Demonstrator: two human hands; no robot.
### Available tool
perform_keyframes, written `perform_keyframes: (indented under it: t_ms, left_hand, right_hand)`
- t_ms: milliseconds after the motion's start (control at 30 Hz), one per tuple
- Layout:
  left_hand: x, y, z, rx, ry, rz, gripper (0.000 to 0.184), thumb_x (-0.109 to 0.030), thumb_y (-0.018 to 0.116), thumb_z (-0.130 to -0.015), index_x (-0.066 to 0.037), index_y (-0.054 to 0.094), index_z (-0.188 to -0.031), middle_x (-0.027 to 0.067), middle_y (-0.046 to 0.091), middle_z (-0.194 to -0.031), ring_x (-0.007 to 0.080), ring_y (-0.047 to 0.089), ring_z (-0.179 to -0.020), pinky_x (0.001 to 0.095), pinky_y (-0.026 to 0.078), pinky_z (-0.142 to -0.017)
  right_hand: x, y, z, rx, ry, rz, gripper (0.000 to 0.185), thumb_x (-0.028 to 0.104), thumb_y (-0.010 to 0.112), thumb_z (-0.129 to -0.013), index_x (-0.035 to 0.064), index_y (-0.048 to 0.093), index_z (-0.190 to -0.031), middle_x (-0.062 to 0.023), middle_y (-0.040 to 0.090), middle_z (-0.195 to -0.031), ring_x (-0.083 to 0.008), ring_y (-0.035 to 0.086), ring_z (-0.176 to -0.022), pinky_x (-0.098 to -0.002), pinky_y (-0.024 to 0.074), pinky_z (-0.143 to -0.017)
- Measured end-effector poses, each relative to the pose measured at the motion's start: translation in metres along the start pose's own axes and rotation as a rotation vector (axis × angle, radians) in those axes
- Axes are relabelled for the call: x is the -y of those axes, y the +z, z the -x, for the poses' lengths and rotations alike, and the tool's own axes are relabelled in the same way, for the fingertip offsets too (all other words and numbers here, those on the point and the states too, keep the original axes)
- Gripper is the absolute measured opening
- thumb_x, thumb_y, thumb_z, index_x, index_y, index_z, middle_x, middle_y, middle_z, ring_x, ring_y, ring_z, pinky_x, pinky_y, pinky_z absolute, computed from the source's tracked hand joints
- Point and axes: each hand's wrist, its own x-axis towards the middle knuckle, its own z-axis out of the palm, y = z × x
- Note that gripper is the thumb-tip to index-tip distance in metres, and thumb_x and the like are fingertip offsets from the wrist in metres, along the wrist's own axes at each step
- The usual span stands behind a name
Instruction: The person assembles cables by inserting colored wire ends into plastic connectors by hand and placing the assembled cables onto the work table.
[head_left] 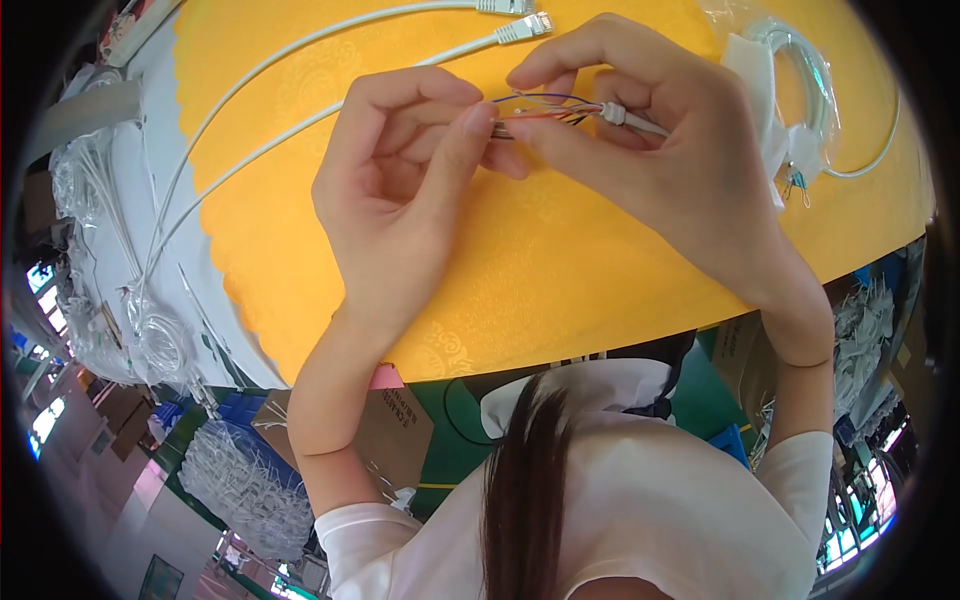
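Above the yellow tablecloth [560,260] my two hands meet over a cable end whose thin coloured wires [550,101] fan out of a white sleeve [613,113]. My left hand [410,160] is closed, thumb and fingers pinching the wire ends. From the other side my right hand [660,130] has its thumb against the wires, while its curled fingers hold the white cable [645,124] just behind the sleeve. Fingers partly hide the wire tips. Just beyond my hands lie two white network cables with a nearer plug [524,27] and a farther plug [505,6].
A coiled cable in clear plastic [800,90] lies at the right, with loose wire ends. Bagged cables [160,340] lie on the white surface at the left. Below the table are a cardboard box [390,440] and a large bundle of white cables [245,490].
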Motion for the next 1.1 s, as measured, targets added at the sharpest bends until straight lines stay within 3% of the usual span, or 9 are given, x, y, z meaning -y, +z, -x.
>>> perform_keyframes:
  t_ms: [67, 167, 467, 733, 767, 867, 1000, 1100]
  left_hand:
    - [0.004, 0.000, 0.001, 0.017, 0.011, 0.091, 0.014, 0.001, 0.048, -0.084, 0.001, 0.044, -0.097, 0.0111, 0.059, -0.083, 0.0164, 0.058, -0.068, 0.0261, 0.048, -0.064]
    - [0.007, -0.002, 0.003, 0.023, 0.023, 0.065, 0.015, 0.001, 0.047, -0.084, 0.003, 0.044, -0.099, 0.0121, 0.059, -0.083, 0.0186, 0.059, -0.065, 0.0280, 0.048, -0.063]
    - [-0.003, -0.004, 0.002, 0.050, -0.168, 0.168, 0.014, -0.007, 0.046, -0.087, 0.005, 0.051, -0.093, 0.0100, 0.059, -0.081, 0.0179, 0.061, -0.067, 0.0263, 0.049, -0.066]
    - [-0.001, -0.001, 0.002, 0.050, -0.084, 0.131, 0.016, -0.008, 0.047, -0.087, 0.006, 0.053, -0.092, 0.0101, 0.058, -0.086, 0.0149, 0.059, -0.074, 0.0257, 0.050, -0.069]
    - [0.000, -0.002, 0.002, 0.056, -0.049, 0.105, 0.016, -0.007, 0.046, -0.087, 0.006, 0.053, -0.093, 0.0106, 0.058, -0.087, 0.0147, 0.059, -0.075, 0.0262, 0.050, -0.069]
    - [0.002, -0.003, 0.004, 0.083, -0.039, 0.192, 0.015, -0.005, 0.046, -0.086, 0.006, 0.052, -0.095, 0.0114, 0.058, -0.089, 0.0154, 0.059, -0.076, 0.0273, 0.051, -0.069]
    - [-0.004, -0.003, 0.001, 0.127, -0.113, 0.248, 0.016, -0.002, 0.046, -0.085, 0.006, 0.050, -0.098, 0.0123, 0.059, -0.090, 0.0161, 0.060, -0.078, 0.0275, 0.052, -0.069]
    - [-0.008, -0.005, 0.002, 0.112, -0.184, 0.164, 0.018, 0.000, 0.047, -0.084, 0.006, 0.048, -0.101, 0.0129, 0.059, -0.089, 0.0171, 0.060, -0.079, 0.0281, 0.052, -0.070]
  right_hand:
    - [-0.013, 0.013, 0.006, -0.092, 0.008, -0.056, 0.014, 0.006, 0.063, -0.074, 0.0025, 0.057, -0.086, 0.0038, 0.056, -0.077, 0.0006, 0.048, -0.067, -0.0122, 0.0360, -0.058]
    - [-0.015, 0.012, 0.005, -0.077, -0.091, 0.018, 0.008, 0.003, 0.060, -0.076, 0.0010, 0.058, -0.083, 0.0026, 0.056, -0.076, 0.0002, 0.049, -0.065, -0.0121, 0.0367, -0.058]
    - [-0.011, 0.006, 0.005, -0.030, -0.047, -0.088, 0.007, 0.002, 0.060, -0.076, -0.0002, 0.057, -0.083, 0.0000, 0.056, -0.074, -0.0010, 0.049, -0.064, -0.0136, 0.0376, -0.057]
    - [-0.011, 0.004, 0.003, 0.021, -0.005, -0.086, 0.007, 0.001, 0.061, -0.075, -0.0010, 0.057, -0.081, -0.0017, 0.056, -0.073, -0.0018, 0.046, -0.060, -0.0152, 0.0355, -0.053]
    - [-0.015, 0.011, 0.006, -0.066, -0.115, -0.069, 0.007, 0.001, 0.058, -0.077, -0.0004, 0.057, -0.084, 0.0007, 0.057, -0.076, -0.0013, 0.051, -0.070, -0.0135, 0.0410, -0.063]
    - [-0.011, 0.013, 0.008, -0.094, -0.034, -0.081, 0.006, 0.000, 0.057, -0.077, -0.0005, 0.057, -0.083, 0.0000, 0.057, -0.077, -0.0023, 0.052, -0.071, -0.0144, 0.0421, -0.064]
    - [-0.012, 0.005, 0.005, -0.137, -0.091, -0.091, 0.005, -0.002, 0.056, -0.076, -0.0003, 0.056, -0.081, 0.0002, 0.057, -0.077, -0.0022, 0.052, -0.072, -0.0137, 0.0413, -0.063]
    - [-0.001, -0.016, -0.001, 0.088, -0.033, -0.233, 0.009, 0.000, 0.064, -0.072, -0.0013, 0.058, -0.078, -0.0033, 0.056, -0.069, -0.0014, 0.040, -0.048, -0.0162, 0.0287, -0.043]
